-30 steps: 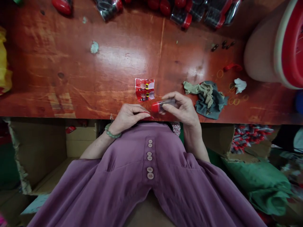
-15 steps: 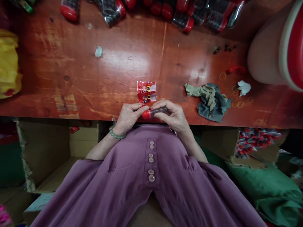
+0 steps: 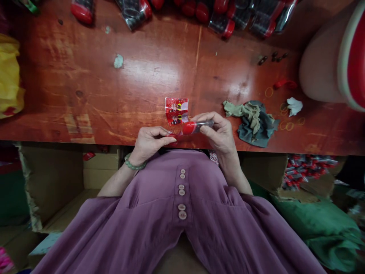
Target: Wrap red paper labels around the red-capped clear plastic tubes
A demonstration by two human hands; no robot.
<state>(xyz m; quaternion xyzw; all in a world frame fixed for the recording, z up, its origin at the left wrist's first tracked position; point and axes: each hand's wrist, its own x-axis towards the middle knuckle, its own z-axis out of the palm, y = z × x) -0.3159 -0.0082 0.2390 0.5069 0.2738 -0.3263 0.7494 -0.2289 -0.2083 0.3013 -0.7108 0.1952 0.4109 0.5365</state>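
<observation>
Wrapped round a see-through tube (image 3: 192,127) are the fingers of my right hand (image 3: 221,136). The tube lies nearly level, its red cap pointing left and dark contents showing inside. Thumb against fingers, my left hand (image 3: 149,142) pinches a small red printed film piece (image 3: 175,136), which looks like a label. The film's free end lies by the tube's cap; whether they touch, I cannot tell. Just beyond the hands, red printed labels (image 3: 176,108) lie on the wooden table (image 3: 142,83).
Several red-capped tubes (image 3: 222,26) lie along the far side. To the right are a crumpled cloth (image 3: 253,123), rubber bands (image 3: 286,125), a white scrap (image 3: 294,106) and a large tub (image 3: 322,68). Below the table edge stands a box of red-capped pieces (image 3: 305,171).
My right hand has moved right and slightly away from me with the tube. My left hand has shifted left, and the red film between the hands now shows more.
</observation>
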